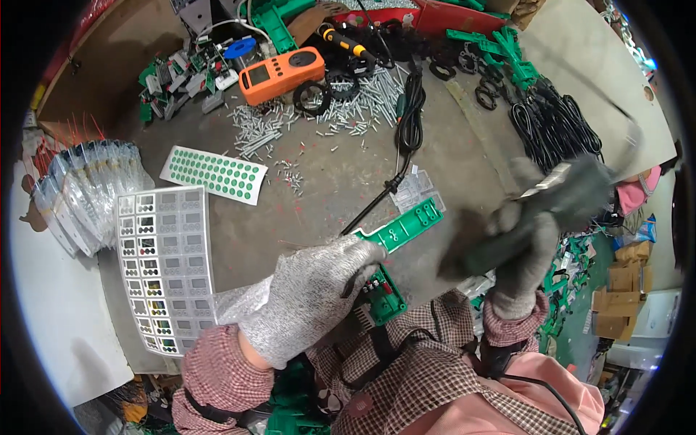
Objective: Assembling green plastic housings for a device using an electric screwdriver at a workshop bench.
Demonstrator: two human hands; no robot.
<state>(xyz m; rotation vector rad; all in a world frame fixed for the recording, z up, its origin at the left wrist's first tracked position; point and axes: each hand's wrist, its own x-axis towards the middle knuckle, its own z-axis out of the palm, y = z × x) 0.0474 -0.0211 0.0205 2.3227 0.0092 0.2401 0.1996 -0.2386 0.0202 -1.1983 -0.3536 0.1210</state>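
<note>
My left hand [312, 293], in a grey knit glove, is closed on a green plastic housing [409, 223] near the table's front edge. Its long shell slants up to the right of my fingers. Just below them shows a green part with a circuit board [384, 293] and small red components; whether it joins the shell is hidden by the glove. A black cable [375, 205] runs from behind my left hand up to a bundled coil. To the right, my gloved right hand [533, 250] is wrapped round a dark handheld tool [562, 206], blurred by motion, its exact kind unclear.
Loose screws [370, 101] lie around an orange meter [281, 75] at the back. A sheet of green round stickers [214, 174] and a label sheet [163, 268] lie left, beside bagged parts [90, 192]. Black cords [554, 127] are piled at the right.
</note>
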